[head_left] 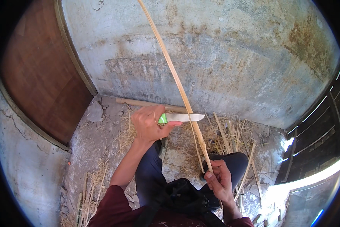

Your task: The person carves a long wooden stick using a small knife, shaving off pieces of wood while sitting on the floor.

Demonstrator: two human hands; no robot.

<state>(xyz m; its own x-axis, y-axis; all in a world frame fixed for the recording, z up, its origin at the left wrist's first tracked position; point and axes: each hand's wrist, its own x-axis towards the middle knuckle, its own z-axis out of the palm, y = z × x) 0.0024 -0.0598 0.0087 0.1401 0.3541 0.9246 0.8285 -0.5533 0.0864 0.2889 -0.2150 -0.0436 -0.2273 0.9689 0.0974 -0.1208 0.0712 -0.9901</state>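
I've got left grip (148,122) wrapped round knife (179,118), blade crossing long wooden strip (175,77); right grip (220,179) pinches its lower end by knee (238,162). Shavings (127,130) kinda litter floor (90,145), pole (139,102) along wall (234,72).

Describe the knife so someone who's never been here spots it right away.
Start at the big stained wall and follow the long pale strip down toward the person. Beside the left grip, the knife crosses that strip, pointing right. Its shiny blade and bright green handle set it apart from the straw-coloured shavings around.
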